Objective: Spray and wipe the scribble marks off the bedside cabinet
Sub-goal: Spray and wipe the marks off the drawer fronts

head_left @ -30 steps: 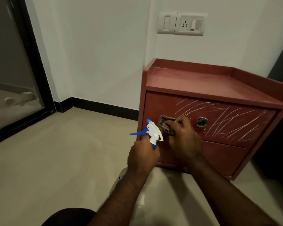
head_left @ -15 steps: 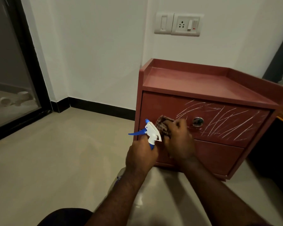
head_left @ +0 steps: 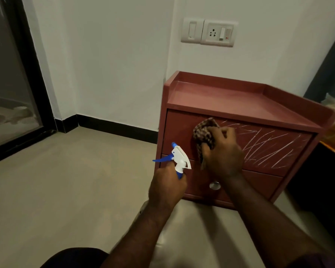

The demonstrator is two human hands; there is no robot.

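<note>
A reddish-brown bedside cabinet (head_left: 220,93) with two drawers stands against the white wall. White scribble marks (head_left: 271,146) cover the right part of its top drawer front; the left part looks bare. My right hand (head_left: 222,151) presses a brown checked cloth (head_left: 204,134) against the top drawer, just left of the marks. My left hand (head_left: 166,186) grips a spray bottle with a white and blue trigger head (head_left: 179,157), held in front of the cabinet's lower left corner. The bottle's body is hidden by my hand.
A round metal knob (head_left: 214,185) shows on the lower drawer. A switch and socket plate (head_left: 209,32) sits on the wall above. A dark-framed glass door (head_left: 17,93) stands at the left, dark furniture (head_left: 321,186) at the right. The floor is beige tile (head_left: 66,180).
My right hand has carried the cloth up and a little right across the top drawer. It now hides the top drawer's knob. The spray bottle has stayed in my left hand.
</note>
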